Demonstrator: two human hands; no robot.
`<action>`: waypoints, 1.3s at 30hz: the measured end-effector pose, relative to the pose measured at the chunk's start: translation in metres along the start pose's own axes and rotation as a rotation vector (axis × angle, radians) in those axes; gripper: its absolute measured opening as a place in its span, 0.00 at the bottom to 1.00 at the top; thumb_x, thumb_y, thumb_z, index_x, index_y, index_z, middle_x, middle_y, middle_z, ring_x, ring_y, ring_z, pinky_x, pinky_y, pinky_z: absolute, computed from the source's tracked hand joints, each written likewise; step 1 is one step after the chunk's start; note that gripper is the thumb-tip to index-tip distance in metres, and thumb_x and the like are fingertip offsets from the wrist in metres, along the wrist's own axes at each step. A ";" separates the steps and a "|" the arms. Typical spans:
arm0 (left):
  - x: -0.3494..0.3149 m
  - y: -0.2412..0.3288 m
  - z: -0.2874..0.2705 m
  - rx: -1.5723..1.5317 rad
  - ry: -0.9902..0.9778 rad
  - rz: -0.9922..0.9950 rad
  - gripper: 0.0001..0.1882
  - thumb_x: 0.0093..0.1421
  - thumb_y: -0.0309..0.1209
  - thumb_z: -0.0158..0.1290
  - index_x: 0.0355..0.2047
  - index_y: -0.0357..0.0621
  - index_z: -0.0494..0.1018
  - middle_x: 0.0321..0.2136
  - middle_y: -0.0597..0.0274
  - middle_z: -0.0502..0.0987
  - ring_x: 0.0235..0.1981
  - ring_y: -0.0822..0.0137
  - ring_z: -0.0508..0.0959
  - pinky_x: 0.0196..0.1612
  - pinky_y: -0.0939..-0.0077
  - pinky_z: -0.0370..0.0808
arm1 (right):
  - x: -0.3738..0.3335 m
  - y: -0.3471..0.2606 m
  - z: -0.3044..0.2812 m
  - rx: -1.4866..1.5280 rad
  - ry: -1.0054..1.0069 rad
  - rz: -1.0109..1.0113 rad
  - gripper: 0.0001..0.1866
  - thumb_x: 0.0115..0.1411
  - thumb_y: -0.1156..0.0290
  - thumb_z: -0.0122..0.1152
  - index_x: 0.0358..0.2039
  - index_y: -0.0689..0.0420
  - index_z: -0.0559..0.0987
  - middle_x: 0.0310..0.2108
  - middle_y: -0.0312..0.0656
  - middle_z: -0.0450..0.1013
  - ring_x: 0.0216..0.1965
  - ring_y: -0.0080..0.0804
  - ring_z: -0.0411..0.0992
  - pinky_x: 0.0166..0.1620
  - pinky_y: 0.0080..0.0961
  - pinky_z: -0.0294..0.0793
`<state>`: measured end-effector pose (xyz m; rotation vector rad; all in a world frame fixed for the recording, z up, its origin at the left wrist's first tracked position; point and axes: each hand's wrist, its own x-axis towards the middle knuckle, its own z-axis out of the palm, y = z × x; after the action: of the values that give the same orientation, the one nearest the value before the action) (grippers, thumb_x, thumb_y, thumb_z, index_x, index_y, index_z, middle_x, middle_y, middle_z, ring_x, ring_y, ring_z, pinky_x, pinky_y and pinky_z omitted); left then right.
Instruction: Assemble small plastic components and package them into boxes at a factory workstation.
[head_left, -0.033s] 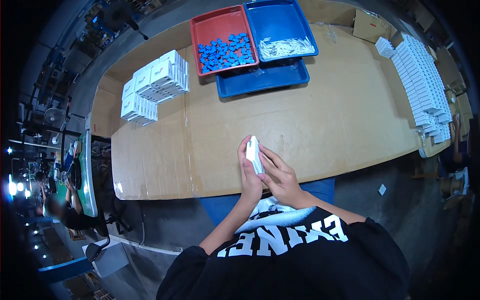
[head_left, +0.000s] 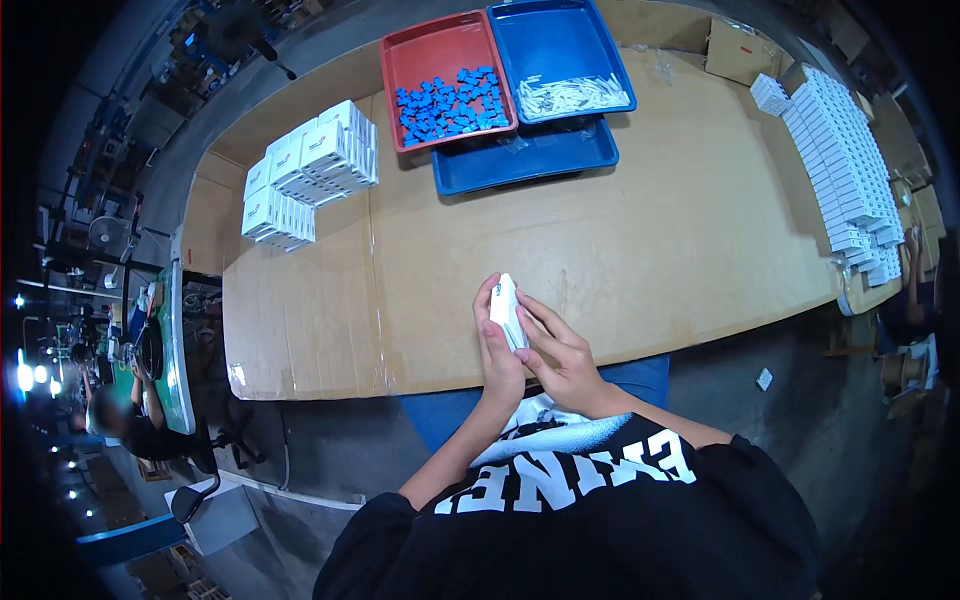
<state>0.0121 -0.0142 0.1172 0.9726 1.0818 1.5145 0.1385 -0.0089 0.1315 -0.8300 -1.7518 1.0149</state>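
Close to the table's near edge, both my hands hold a small, flat white box (head_left: 507,312), tilted up on end. My left hand (head_left: 497,355) is wrapped along its left side, with the thumb on the near face. On the right side, the fingers and thumb of my right hand (head_left: 566,362) press against the box near its lower end. Dark print shows near its top. Whether its lower end is open cannot be made out, as my fingers cover it.
Cardboard covers the table (head_left: 480,240). White boxes (head_left: 322,148) stand stacked at left, more (head_left: 845,165) at far right. Behind are a red tray (head_left: 432,45) of blue pieces, a blue tray (head_left: 550,45) of white sticks, and another blue tray (head_left: 530,170). A person (head_left: 150,415) sits left.
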 end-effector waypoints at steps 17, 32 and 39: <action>0.009 0.016 0.005 -0.185 0.030 0.001 0.46 0.70 0.69 0.33 0.71 0.43 0.53 0.61 0.48 0.67 0.65 0.58 0.67 0.69 0.62 0.62 | 0.005 0.001 -0.009 0.075 0.001 0.055 0.32 0.55 0.72 0.75 0.60 0.64 0.75 0.68 0.58 0.64 0.68 0.50 0.67 0.66 0.39 0.70; 0.005 0.025 0.006 -0.287 0.024 -0.038 0.43 0.72 0.65 0.37 0.73 0.46 0.52 0.61 0.54 0.66 0.62 0.62 0.68 0.63 0.66 0.67 | 0.020 -0.005 -0.007 -0.030 0.060 -0.007 0.37 0.51 0.68 0.78 0.61 0.63 0.77 0.62 0.55 0.68 0.63 0.49 0.71 0.63 0.39 0.72; 0.005 0.024 0.004 -0.260 0.016 -0.026 0.43 0.72 0.65 0.36 0.72 0.45 0.52 0.62 0.54 0.65 0.62 0.62 0.68 0.64 0.65 0.66 | 0.020 -0.006 -0.005 -0.040 0.079 -0.024 0.37 0.50 0.67 0.79 0.61 0.63 0.78 0.62 0.56 0.68 0.63 0.50 0.71 0.62 0.41 0.73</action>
<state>0.0084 -0.0113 0.1414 0.7645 0.8787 1.5980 0.1354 0.0068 0.1450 -0.8610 -1.7152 0.9219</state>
